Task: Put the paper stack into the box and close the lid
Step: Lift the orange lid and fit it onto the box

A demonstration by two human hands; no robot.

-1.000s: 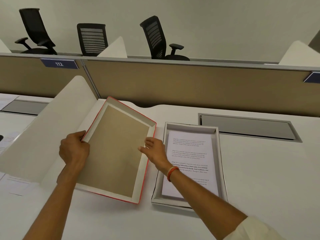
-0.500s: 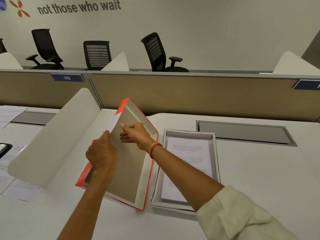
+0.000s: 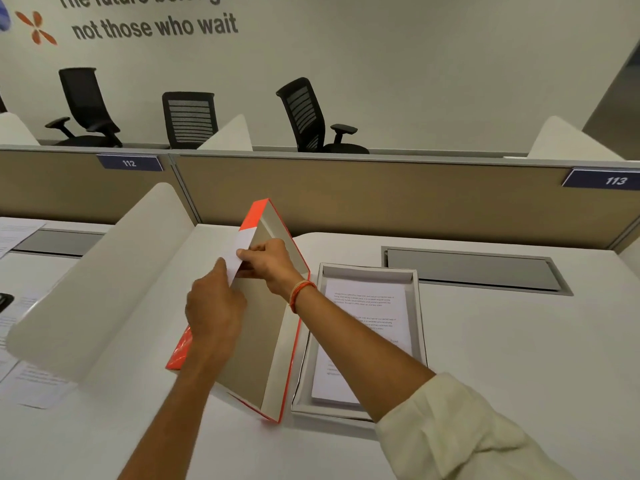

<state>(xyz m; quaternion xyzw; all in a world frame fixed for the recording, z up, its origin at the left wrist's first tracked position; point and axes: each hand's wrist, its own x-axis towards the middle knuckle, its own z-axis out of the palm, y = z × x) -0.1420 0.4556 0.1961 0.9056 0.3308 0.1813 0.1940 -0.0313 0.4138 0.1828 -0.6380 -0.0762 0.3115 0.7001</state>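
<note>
You're working at the white desk [image 3: 485, 341], tilting the orange lid [image 3: 266, 334] up on its right edge beside the open box [image 3: 417, 306], where the paper stack [image 3: 367, 306] is lying; your left hand [image 3: 213, 306] and right hand [image 3: 268, 261] are both pinching the lid's raised left rim

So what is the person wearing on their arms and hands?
The right arm has a cream sleeve pushed up past the forearm, and an orange thread bracelet around the wrist. The left arm is bare, with no sleeve, watch or rings showing.
</note>
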